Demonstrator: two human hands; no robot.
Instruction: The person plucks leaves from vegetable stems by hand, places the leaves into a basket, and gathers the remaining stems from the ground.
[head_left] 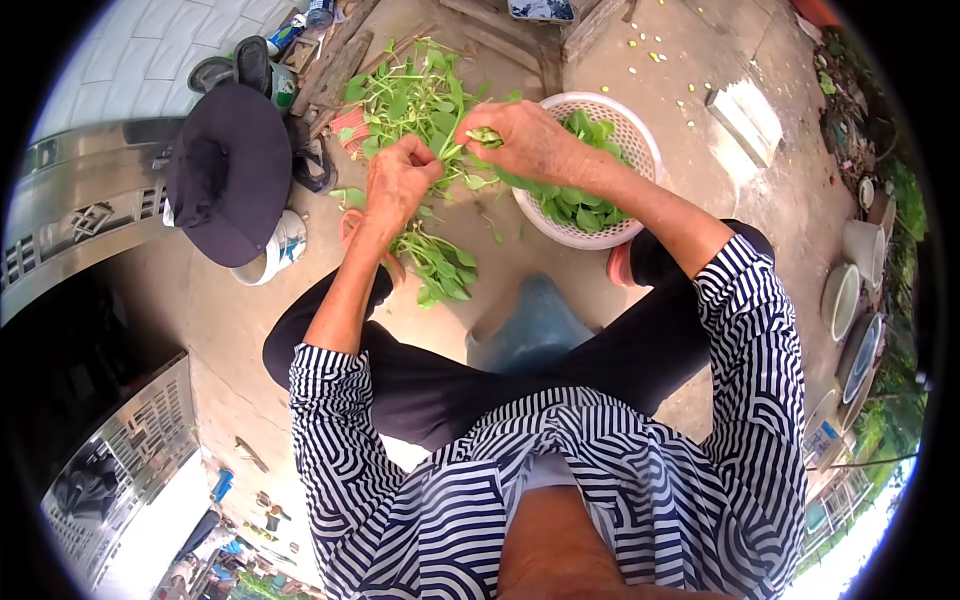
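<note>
Leafy green stems stretch between my two hands above the floor. My left hand pinches them at their left end, and my right hand is closed around a small bunch at the other end. Beyond my left hand lies a loose pile of greens, with a smaller heap nearer to me. Under my right forearm stands a white perforated basket with green leaves in it.
A blue plastic stool is between my legs. On the left a dark wide-brimmed hat sits over a white bucket. Wooden pieces lie at the top. Basins line the right side, near a white block.
</note>
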